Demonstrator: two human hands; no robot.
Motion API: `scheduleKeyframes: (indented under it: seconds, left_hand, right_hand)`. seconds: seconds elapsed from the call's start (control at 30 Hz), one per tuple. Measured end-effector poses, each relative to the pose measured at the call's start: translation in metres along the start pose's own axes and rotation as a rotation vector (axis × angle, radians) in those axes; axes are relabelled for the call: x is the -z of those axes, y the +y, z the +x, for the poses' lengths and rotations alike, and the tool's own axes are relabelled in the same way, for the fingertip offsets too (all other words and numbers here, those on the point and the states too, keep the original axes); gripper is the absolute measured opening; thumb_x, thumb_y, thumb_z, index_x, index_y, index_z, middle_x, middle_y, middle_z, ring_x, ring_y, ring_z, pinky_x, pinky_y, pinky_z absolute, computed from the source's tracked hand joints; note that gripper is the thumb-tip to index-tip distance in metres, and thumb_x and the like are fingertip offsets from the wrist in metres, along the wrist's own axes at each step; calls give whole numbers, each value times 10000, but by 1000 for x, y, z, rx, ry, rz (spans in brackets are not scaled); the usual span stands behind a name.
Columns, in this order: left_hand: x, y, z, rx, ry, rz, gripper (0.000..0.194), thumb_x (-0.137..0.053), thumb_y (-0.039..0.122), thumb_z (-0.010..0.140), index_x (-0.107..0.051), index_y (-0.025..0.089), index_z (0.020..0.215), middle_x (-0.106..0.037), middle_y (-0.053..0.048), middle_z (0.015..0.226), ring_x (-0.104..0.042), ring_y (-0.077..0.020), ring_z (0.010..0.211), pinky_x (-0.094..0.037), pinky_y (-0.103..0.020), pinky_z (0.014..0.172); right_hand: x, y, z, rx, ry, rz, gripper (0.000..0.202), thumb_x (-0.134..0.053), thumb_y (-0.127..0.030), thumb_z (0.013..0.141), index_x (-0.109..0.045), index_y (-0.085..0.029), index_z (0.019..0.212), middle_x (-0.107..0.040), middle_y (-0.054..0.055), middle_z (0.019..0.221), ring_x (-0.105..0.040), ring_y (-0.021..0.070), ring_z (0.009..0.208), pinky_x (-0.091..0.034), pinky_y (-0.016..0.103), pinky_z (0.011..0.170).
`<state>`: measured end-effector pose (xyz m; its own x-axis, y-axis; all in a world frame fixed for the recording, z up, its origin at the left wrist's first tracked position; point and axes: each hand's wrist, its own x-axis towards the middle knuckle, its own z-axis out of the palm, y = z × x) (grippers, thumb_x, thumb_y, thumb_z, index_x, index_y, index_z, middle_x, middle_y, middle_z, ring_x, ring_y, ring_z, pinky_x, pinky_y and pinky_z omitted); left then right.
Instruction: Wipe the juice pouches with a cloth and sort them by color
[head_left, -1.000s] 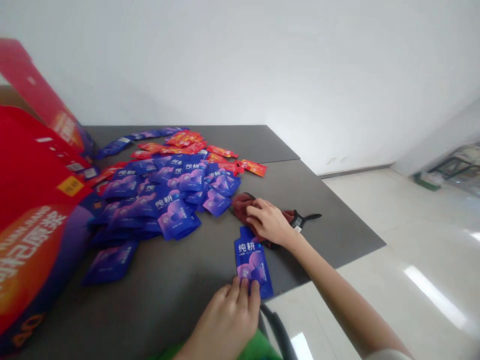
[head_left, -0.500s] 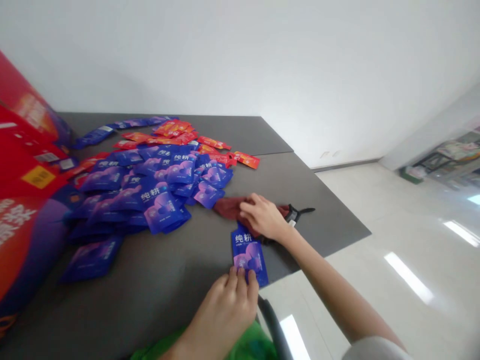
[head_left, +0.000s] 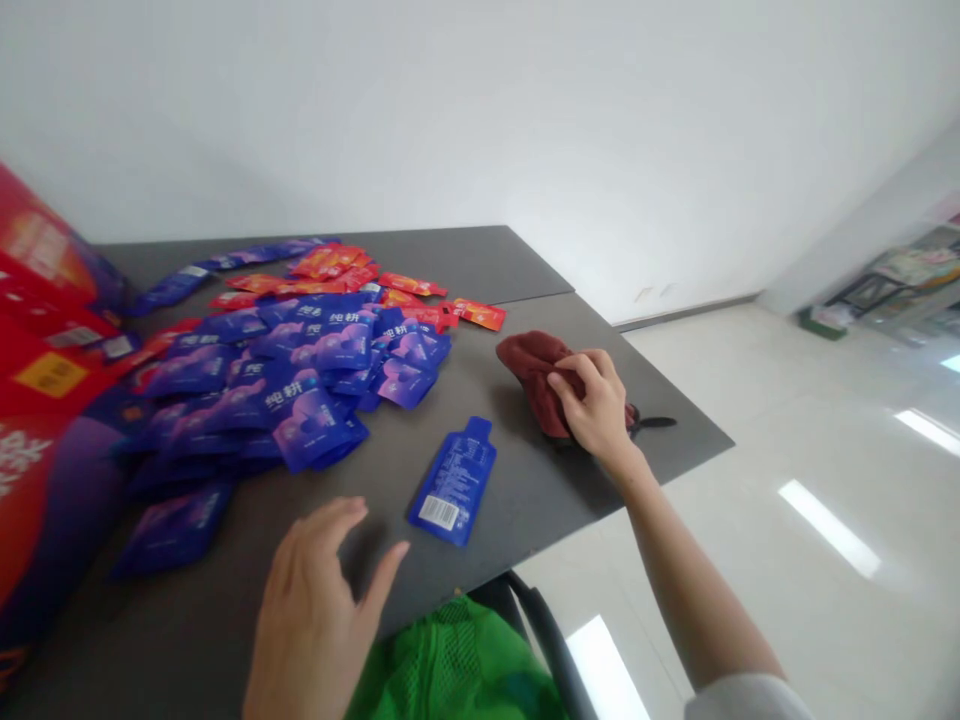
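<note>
Here's the left hand [head_left: 311,575], thumb and fingers spread apart, just beside the blue pouch [head_left: 459,475] lying barcode-up on the counter [head_left: 517,515], while the right hand [head_left: 600,405], arm stretched forward, pinches the maroon cloth [head_left: 534,368].

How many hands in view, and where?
2: the left hand, open, just left of the barcode-up blue pouch without touching it; the right hand, gripping the maroon cloth at the table's right side. No others visible.
</note>
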<state>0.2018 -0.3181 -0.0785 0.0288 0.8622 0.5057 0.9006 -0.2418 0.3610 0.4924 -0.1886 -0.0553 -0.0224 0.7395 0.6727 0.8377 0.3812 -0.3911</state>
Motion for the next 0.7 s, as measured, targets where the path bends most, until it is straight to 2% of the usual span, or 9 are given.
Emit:
scheduleKeyframes:
  seconds: [0.1, 0.17, 0.27, 0.37, 0.4, 0.47, 0.57, 0.63, 0.7]
  left_hand:
    - [0, -6, 10, -404, -132, 82, 421, -515, 358, 874, -474, 191, 1258, -591, -101, 1238, -490, -287, 1210, -410, -471, 1000]
    - [-3, -6, 21, -577, -272, 77, 371, -483, 299, 894, -502, 207, 1252, -621, -53, 1215, -523, -248, 1180, -435, -414, 981]
    - [-12, -4, 29, -631, -387, 53, 329, -395, 111, 883, -599, 191, 1128, -688, -37, 1074, -638, -185, 966, -506, -326, 854]
    - [-18, -2, 24, -674, -388, 116, 387, -347, -14, 796, -669, 191, 860, -709, -22, 786, -649, -166, 663, -521, -298, 660]
    - [-19, 0, 21, -693, -368, 130, 386, -342, -23, 782, -666, 184, 815, -696, -22, 725, -633, -163, 619, -514, -296, 641]
    - [-19, 5, 16, -718, -303, 120, 379, -332, -14, 787, -665, 156, 853, -700, -48, 764, -642, -170, 688, -510, -308, 716]
    - [-21, 18, 13, -747, -197, 53, 364, -331, 21, 819, -648, 109, 973, -709, -74, 874, -645, -175, 804, -481, -325, 845]
    - [-22, 29, 10, -750, -196, 23, 329, -364, 42, 819, -642, 105, 984, -709, -61, 855, -642, -170, 771, -488, -320, 826]
    - [-24, 41, 6, -704, -219, 27, 315, -407, 40, 786, -635, 107, 992, -706, -53, 846, -638, -172, 737, -508, -317, 763]
  right_hand:
    - [11, -25, -1, 36, -2, 118, 69, -549, -279, 866, -577, -217, 875, -524, 31, 920, -527, 165, 857, -419, 292, 773]
    - [24, -50, -4, 97, -52, 224, 71, -530, -274, 881, -568, -214, 886, -513, 33, 938, -521, 154, 866, -418, 283, 775]
    - [34, -87, -16, 278, -321, 275, 131, -479, -300, 908, -575, -213, 889, -494, 53, 991, -495, 158, 872, -408, 291, 765]
    - [19, -107, -33, 512, -628, 141, 134, -464, -296, 897, -591, -254, 905, -485, 53, 956, -446, 168, 791, -373, 299, 686]
    - [9, -107, -37, 560, -694, 87, 131, -469, -277, 885, -593, -273, 929, -482, 50, 932, -431, 171, 769, -356, 295, 661]
    - [-13, -100, -38, 584, -758, -7, 175, -471, -246, 870, -588, -297, 989, -476, 52, 918, -422, 180, 764, -337, 293, 644]
    - [-40, -75, -21, 483, -757, -140, 194, -437, -278, 901, -584, -281, 1027, -486, 68, 954, -436, 191, 792, -345, 299, 668]
    - [-47, -60, -4, 360, -718, -214, 207, -405, -298, 925, -586, -257, 1016, -499, 74, 956, -451, 192, 801, -351, 297, 680]
    - [-41, -54, 7, 283, -657, -213, 220, -386, -305, 939, -590, -233, 977, -511, 73, 951, -466, 188, 813, -359, 295, 702]
